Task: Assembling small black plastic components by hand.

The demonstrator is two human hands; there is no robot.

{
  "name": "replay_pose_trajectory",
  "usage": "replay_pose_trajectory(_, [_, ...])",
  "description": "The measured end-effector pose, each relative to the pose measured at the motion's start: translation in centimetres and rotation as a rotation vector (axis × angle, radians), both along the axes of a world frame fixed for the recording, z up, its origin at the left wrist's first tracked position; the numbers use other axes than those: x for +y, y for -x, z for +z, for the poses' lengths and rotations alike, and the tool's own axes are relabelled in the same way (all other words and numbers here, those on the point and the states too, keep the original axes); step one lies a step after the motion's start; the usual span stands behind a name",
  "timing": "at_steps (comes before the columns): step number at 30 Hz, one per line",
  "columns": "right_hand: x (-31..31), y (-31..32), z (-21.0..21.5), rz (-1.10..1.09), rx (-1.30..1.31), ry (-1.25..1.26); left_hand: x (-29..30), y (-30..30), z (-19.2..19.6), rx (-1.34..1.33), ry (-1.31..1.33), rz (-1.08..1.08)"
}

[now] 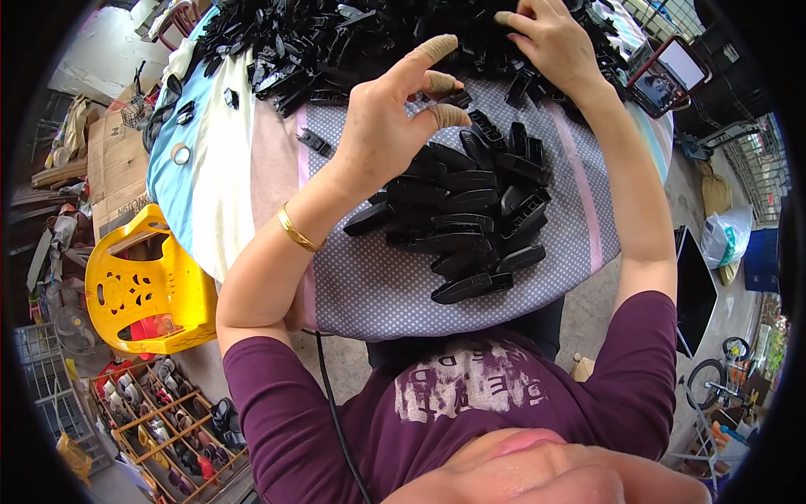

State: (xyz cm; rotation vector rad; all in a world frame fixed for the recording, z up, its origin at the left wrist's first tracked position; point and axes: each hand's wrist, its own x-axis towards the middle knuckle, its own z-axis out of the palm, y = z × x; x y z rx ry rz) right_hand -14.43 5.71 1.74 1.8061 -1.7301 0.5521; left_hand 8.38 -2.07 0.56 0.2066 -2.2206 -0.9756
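Grey dotted cloth point(353, 294) on table; yellow plastic chair point(191, 286) left, screen device point(663, 88) far right. Black parts heap point(336, 42) far side, smaller pile point(466, 202) nearer. Left hand point(382, 126): taped fingers point(437, 49) loosely apart, black piece point(457, 99) beside thumb, grip unclear. Right hand point(558, 46) at heap, fingers part-curled; can't tell if holding.

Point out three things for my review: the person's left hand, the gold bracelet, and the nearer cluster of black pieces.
Left hand point(379, 128): head view, on the back of the hand.
Gold bracelet point(293, 230): head view, on its band.
Cluster of black pieces point(468, 201): head view, on a piece near its middle.
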Motion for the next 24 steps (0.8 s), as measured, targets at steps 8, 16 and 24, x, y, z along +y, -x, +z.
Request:
replay_pose_trajectory(8, [-0.4, 0.3, -0.6, -0.06, 0.147, -0.014, 0.8, 0.9, 1.9, -0.332, 0.119, -0.246])
replay_pose_trajectory(16, [0.5, 0.9, -0.7, -0.009, 0.053, -0.034, 1.8, 10.1, -1.0, -0.308, 0.519, 0.081])
replay_pose_trajectory(24, [1.6, 1.2, 0.0, -0.021, -0.12, 0.039, 1.2, 10.5, -1.6, -0.242, 0.462, 0.066])
